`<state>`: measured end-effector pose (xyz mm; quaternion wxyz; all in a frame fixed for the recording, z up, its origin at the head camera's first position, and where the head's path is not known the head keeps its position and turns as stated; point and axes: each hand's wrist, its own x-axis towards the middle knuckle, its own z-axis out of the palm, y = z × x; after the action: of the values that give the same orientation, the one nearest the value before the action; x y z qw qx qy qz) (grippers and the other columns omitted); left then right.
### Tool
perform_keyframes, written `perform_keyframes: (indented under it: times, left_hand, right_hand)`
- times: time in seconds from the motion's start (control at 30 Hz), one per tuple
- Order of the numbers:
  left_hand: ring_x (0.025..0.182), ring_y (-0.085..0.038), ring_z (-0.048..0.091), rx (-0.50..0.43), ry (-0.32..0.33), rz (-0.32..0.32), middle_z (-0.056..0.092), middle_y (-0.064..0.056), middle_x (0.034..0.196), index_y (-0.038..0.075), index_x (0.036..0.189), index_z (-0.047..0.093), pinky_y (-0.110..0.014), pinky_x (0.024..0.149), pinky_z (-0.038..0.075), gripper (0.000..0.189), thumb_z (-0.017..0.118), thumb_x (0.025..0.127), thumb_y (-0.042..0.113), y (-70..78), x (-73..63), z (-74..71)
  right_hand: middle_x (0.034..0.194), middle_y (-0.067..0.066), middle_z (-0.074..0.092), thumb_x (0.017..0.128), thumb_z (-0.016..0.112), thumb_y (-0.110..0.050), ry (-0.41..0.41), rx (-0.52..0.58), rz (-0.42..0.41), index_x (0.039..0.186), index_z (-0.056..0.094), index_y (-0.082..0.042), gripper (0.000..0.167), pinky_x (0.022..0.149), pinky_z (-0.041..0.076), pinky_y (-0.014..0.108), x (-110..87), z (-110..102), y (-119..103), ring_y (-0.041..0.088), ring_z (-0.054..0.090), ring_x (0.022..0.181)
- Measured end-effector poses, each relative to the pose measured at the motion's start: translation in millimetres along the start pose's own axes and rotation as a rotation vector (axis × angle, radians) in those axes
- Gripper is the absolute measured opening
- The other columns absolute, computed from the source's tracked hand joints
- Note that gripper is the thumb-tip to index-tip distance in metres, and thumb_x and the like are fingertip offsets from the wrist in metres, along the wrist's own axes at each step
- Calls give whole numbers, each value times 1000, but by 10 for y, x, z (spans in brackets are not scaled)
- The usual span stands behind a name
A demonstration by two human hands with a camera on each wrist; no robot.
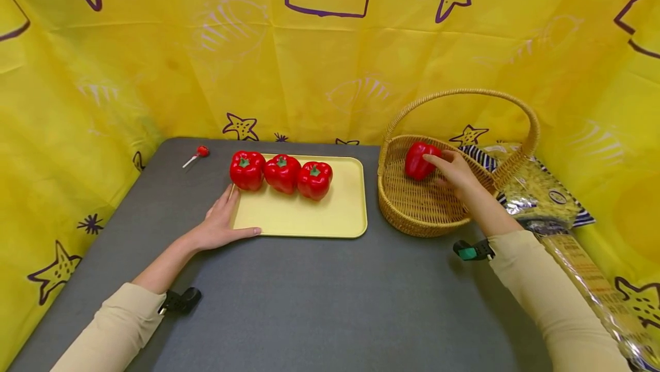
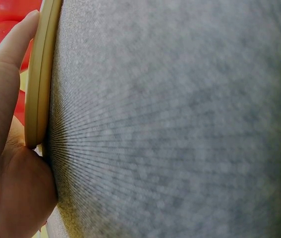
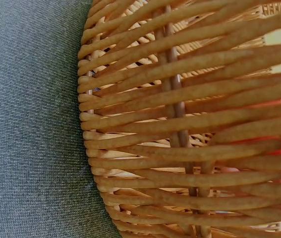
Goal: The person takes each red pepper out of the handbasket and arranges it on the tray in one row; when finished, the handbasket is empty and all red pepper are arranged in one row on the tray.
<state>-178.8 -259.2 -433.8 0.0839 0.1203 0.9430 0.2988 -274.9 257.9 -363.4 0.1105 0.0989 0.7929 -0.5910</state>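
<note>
A red bell pepper [image 1: 421,160] is inside the wicker basket [image 1: 412,224], and my right hand [image 1: 456,172] grips it from the right with thumb and fingers. Seen from the right wrist, the basket's woven side [image 3: 190,99] hides that hand; bits of red show through the gaps. My left hand [image 1: 223,224] rests at the near left corner of the pale yellow tray [image 1: 309,224], its fingers along the left side and its straight thumb [image 2: 6,54] along the front rim. Three red bell peppers with green stems, the left [image 1: 247,170], middle [image 1: 282,173] and right [image 1: 314,180], stand in a row on the tray.
A red lollipop [image 1: 202,151] with a white stick lies at the table's back left. The basket's tall handle [image 1: 464,91] arches over its opening. Clear plastic packages, one of pasta-like pieces [image 1: 541,194], lie right of the basket. Yellow patterned cloth [image 1: 319,85] surrounds the grey table [image 1: 330,297].
</note>
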Motion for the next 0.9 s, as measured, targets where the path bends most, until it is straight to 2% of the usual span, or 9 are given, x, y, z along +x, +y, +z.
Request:
perform_keyframes:
  times: [0.27,0.43,0.67,0.9]
  left_hand:
    - [141,-51,3,7,11,6,-9,-24,159,5,156,-5,-72,105,6,117,72,81,53,3,-5,13]
    - [141,-52,4,6,20,16,-8,-27,159,2,155,-2,-71,104,7,116,73,81,51,22,-14,9]
    - [142,-51,3,11,16,7,-8,-26,159,3,156,-2,-71,105,6,116,72,82,52,10,0,5]
    - [142,-50,2,6,6,0,-9,-26,159,2,155,-3,-71,105,5,117,72,81,54,1,8,12]
  right_hand:
    - [160,18,7,95,58,-42,-49,35,29,155,-3,-3,94,101,41,49,70,4,12,33,18,144]
    - [159,19,10,95,59,-40,-74,57,39,156,1,-3,91,101,41,49,99,2,4,33,20,144]
    - [158,21,10,95,60,-39,-77,53,58,154,0,1,93,99,42,47,138,8,5,34,20,143]
    - [159,21,6,94,62,-38,-85,45,61,155,-4,0,97,101,41,48,169,18,23,34,18,144]
